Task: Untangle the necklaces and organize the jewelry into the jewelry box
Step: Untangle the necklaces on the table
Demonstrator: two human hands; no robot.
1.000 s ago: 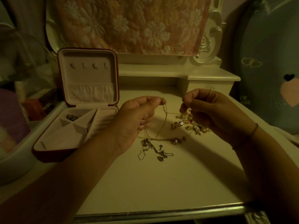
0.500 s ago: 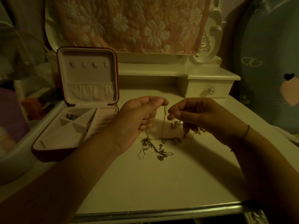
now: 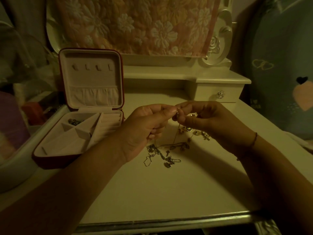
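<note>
My left hand (image 3: 149, 126) and my right hand (image 3: 208, 121) meet fingertip to fingertip above the table, both pinching the top of a thin gold chain necklace (image 3: 176, 136). The chain hangs down to a tangle of silver necklaces (image 3: 160, 155) lying on the table. Gold charms (image 3: 199, 133) of the same heap lie under my right hand. The red jewelry box (image 3: 55, 156) stands open at the left, its lid upright. One dark piece of jewelry (image 3: 74, 122) lies in a rear compartment.
The cream dressing table (image 3: 160, 192) has a raised shelf with a small drawer (image 3: 218, 95) at the back right. A floral cloth (image 3: 138, 22) hangs over the mirror behind. A white tub rim (image 3: 20, 167) lies left of the box; a blue cushion (image 3: 284, 73) stands at the right.
My right hand has moved left and up until its fingertips meet my left hand at the chain's top. The left hand has held its place.
</note>
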